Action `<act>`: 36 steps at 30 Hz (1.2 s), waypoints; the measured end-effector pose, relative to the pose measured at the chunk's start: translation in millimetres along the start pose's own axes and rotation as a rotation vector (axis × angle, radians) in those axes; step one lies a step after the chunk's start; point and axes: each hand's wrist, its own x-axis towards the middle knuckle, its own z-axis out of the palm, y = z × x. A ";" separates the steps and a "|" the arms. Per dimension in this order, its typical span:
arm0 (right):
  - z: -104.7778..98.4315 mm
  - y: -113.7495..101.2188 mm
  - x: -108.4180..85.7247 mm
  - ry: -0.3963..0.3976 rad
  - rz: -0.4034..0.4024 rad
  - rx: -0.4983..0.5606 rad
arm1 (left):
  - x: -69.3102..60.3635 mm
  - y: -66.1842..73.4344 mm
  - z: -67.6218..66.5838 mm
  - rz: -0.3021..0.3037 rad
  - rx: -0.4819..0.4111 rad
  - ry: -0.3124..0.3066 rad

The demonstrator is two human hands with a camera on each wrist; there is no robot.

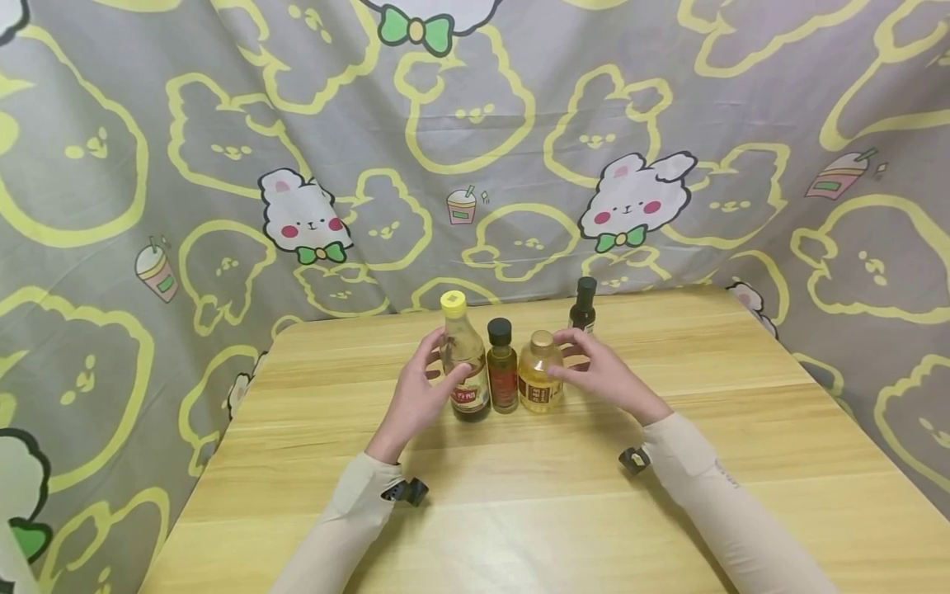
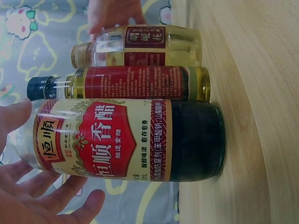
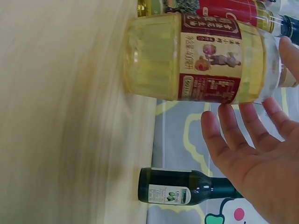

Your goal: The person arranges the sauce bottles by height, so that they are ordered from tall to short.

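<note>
Three bottles stand side by side on the table. At the left is a vinegar bottle (image 1: pixel 466 375) with a yellow cap and dark liquid low inside. My left hand (image 1: pixel 423 396) is spread about its upper left side, and in the left wrist view the fingers (image 2: pixel 88 205) are loose and apart. A slim oil bottle (image 1: pixel 504 384) with a black cap and red label is in the middle. To its right stands a squat oil bottle (image 1: pixel 540 384) of pale yellow oil. My right hand (image 1: pixel 604 375) is beside it, straight fingertips (image 3: pixel 226 112) at its side, thumb near the neck.
A small dark green bottle (image 1: pixel 583 309) with a black cap stands behind the right hand, partly hidden in the head view. The wooden table (image 1: pixel 505 511) runs back to a grey cartoon-print curtain (image 1: pixel 490 148), which also hangs at both sides.
</note>
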 end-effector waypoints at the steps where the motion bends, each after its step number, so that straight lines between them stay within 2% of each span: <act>1: 0.7 0.3 -0.1 -0.001 -0.002 0.001 | 0.1 0.0 0.0 0.001 -0.001 -0.001; 19: 8.2 0.1 -0.4 -0.033 0.007 0.040 | 1.1 -0.2 -0.2 0.003 -0.012 -0.005; 27: 6.5 4.2 -0.1 -0.048 0.017 0.002 | 1.1 -0.3 0.6 0.015 -0.013 -0.001; 36: 8.3 5.5 1.1 -0.029 0.001 -0.021 | 0.7 -0.8 0.5 0.017 -0.014 0.002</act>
